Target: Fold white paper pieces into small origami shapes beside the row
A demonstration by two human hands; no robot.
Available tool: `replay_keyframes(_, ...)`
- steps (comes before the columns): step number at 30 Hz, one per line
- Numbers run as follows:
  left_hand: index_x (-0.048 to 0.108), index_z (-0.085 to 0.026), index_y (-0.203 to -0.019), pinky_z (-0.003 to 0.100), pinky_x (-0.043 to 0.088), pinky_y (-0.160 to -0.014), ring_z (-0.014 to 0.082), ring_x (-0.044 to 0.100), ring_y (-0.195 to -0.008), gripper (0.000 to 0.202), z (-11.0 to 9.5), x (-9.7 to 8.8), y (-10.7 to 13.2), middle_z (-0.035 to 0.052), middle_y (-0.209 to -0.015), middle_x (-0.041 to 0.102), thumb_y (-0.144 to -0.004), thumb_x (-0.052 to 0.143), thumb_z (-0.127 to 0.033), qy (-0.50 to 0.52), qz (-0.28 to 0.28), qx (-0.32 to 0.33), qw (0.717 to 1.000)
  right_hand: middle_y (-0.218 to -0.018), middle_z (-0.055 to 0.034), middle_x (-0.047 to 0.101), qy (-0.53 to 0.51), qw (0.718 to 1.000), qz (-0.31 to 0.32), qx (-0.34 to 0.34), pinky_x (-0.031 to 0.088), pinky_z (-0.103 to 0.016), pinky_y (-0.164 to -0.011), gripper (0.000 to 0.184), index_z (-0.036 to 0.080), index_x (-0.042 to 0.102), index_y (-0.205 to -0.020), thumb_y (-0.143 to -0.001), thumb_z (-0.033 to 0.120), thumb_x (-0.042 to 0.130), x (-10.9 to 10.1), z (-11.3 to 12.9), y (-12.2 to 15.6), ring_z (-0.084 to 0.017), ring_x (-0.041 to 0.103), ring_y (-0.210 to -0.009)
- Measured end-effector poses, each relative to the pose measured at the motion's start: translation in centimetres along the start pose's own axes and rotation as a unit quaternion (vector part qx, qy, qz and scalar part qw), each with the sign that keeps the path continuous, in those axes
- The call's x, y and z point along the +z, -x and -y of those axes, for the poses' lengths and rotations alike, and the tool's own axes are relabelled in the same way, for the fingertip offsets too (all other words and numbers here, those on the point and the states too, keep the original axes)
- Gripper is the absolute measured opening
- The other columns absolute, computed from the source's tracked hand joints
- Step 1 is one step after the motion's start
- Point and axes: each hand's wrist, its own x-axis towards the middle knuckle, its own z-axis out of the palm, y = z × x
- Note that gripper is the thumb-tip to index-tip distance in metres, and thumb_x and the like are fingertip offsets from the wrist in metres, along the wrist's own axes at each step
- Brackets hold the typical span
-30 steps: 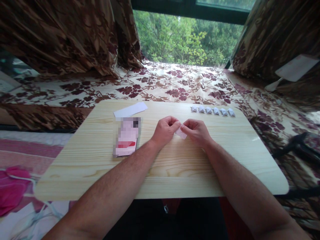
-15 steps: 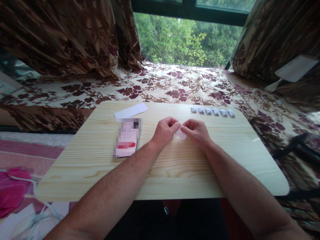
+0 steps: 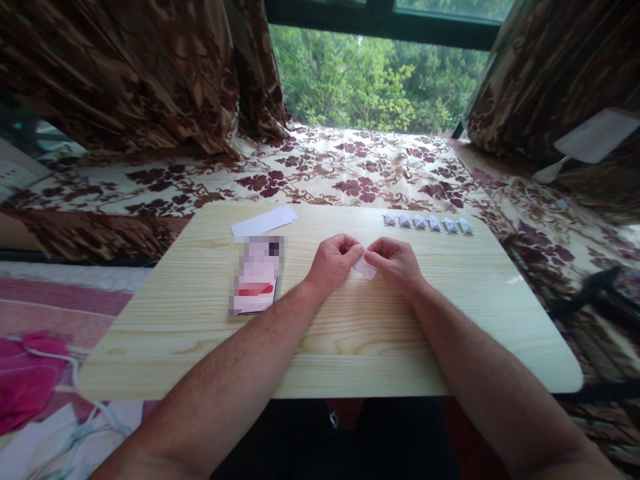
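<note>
A small folded piece of white paper (image 3: 365, 269) is pinched between my two hands, just above the middle of the wooden table (image 3: 360, 333). My left hand (image 3: 334, 261) grips its left upper part between thumb and forefinger. From the other side my right hand (image 3: 397, 263) pinches it the same way, the thumbs close together. The fingertips cover the paper's upper edge; its lower corner points toward me. At the back right stands a row of several small folded white paper pieces (image 3: 420, 223).
Left of my hands lies a phone (image 3: 257, 277), its screen blurred out. White paper strips (image 3: 265, 221) rest behind it. A white lamp (image 3: 595, 137) stands at the far right, on the floral cloth (image 3: 357, 167) by the window. Pink fabric (image 3: 30, 380) and white cables are at lower left.
Both hands keep their pinch on the folded paper, with only a slight shift of the fingers. The whole view has moved a little.
</note>
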Motion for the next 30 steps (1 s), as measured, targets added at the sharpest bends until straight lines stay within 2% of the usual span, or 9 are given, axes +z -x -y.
replay_keyframes(8,0.064,-0.015,-0.076,0.023,0.035,-0.051,0.0088,0.044,-0.053,0.022,0.0,-0.02,-0.01,-0.0031,-0.059,0.055,-0.077,0.068,-0.037,0.002,0.003,-0.004,1.0,-0.06,0.0022,0.058,-0.014,1.0,0.003,0.011,0.034,-0.024,-0.051,0.018,0.017,0.063,-0.069,-0.073,0.033,0.07,-0.12,0.12,-0.09,-0.01,0.047,-0.054)
replay_keyframes(20,0.063,-0.015,-0.076,0.023,0.037,-0.054,0.0096,0.046,-0.058,0.022,0.24,0.04,0.0,-0.0021,-0.065,0.056,-0.076,0.068,-0.036,0.015,0.009,-0.001,1.0,-0.058,0.0025,0.056,0.002,1.0,-0.007,-0.008,0.033,-0.024,-0.049,0.016,0.017,0.063,-0.068,-0.073,0.03,0.069,-0.26,-0.17,-0.07,-0.01,0.045,-0.053)
replay_keyframes(30,0.063,-0.015,-0.076,0.023,0.035,-0.053,0.0092,0.044,-0.056,0.02,0.03,0.13,0.14,-0.0033,-0.061,0.053,-0.077,0.067,-0.035,-0.003,0.012,0.011,1.0,-0.056,0.0024,0.055,0.011,1.0,-0.016,-0.016,0.031,-0.024,-0.048,0.017,0.017,0.062,-0.064,-0.072,0.03,0.07,-0.28,-0.2,-0.06,-0.01,0.044,-0.051)
